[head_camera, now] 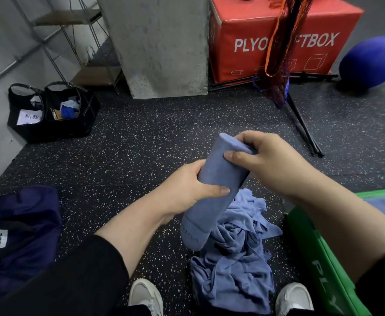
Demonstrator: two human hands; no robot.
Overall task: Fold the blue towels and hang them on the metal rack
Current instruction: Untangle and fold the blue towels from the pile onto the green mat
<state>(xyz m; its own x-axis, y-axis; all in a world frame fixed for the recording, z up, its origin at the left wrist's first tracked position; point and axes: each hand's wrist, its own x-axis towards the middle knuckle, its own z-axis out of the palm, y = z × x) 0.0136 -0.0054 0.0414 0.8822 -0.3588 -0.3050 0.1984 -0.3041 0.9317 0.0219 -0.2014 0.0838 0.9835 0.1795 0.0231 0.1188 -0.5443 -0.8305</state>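
1. My left hand (188, 190) wraps around the middle of one folded blue towel (216, 185), thumb across its front, fingers curled behind.
2. My right hand (271, 160) pinches the towel's top end between thumb and fingers, wrist bent inward.
3. The towel stands tilted, upper end leaning right, held in the air above the floor (141, 144).
4. Below it, one heap of crumpled blue towels (235, 258) lies on the floor between my two white shoes (144, 295).
5. One green box (323, 258) sits just right of the heap.
6. One navy bag (20, 236) lies at the floor's left edge.
7. One metal rack (73, 42) stands at the far left corner, two black baskets (50, 110) before it.
8. One red box (278, 37) and one blue ball (369, 62) sit along the far edge.
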